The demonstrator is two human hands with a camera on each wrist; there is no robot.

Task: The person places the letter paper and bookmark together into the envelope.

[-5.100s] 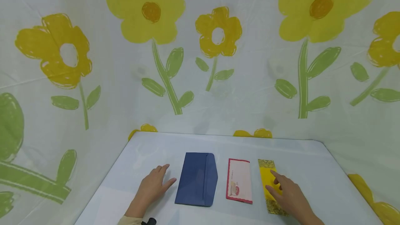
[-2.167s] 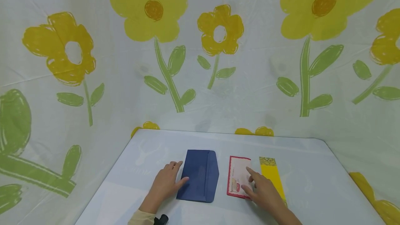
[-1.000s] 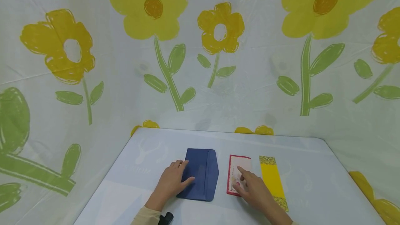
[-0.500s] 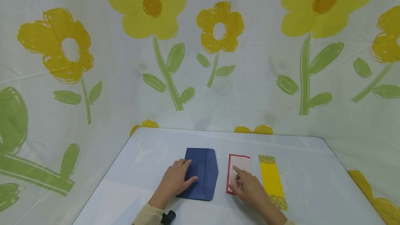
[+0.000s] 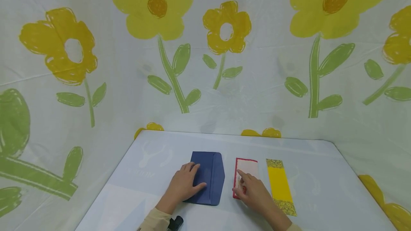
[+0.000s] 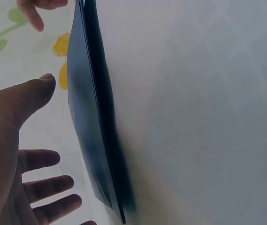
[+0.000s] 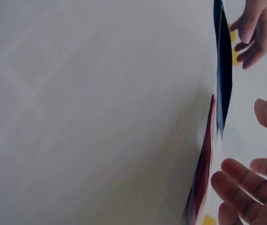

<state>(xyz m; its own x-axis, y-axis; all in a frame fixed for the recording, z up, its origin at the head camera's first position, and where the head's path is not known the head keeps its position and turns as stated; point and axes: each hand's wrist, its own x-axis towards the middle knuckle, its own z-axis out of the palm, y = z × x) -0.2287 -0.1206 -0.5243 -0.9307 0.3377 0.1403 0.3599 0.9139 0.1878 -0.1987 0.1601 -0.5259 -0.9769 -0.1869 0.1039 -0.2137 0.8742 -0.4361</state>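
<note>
A dark blue envelope [image 5: 208, 177] lies on the table with its flap unfolded to the right. My left hand [image 5: 182, 185] hovers over its left part, thumb and fingers spread; a gap shows between hand and envelope [image 6: 88, 103] in the left wrist view. To the right lies a pink card [image 5: 251, 166] with a red scalloped border. Above that card is my right hand [image 5: 255, 194], fingers relaxed and holding nothing. It hides the card's lower part. The right wrist view shows these fingers [image 7: 241, 183] apart from the card's red edge [image 7: 202, 173].
A yellow strip [image 5: 281, 183] with glittery gold ends lies flat, right of the card. The white table [image 5: 334, 188] has rounded far corners. Flower-printed cloth [image 5: 257, 81] stands behind it and at both sides. A small black object [image 5: 176, 222] sits at my left wrist.
My left hand has moved right, from beside the envelope to over it. My right hand has gone left, from above the yellow strip to above the card. The flat items lie as before.
</note>
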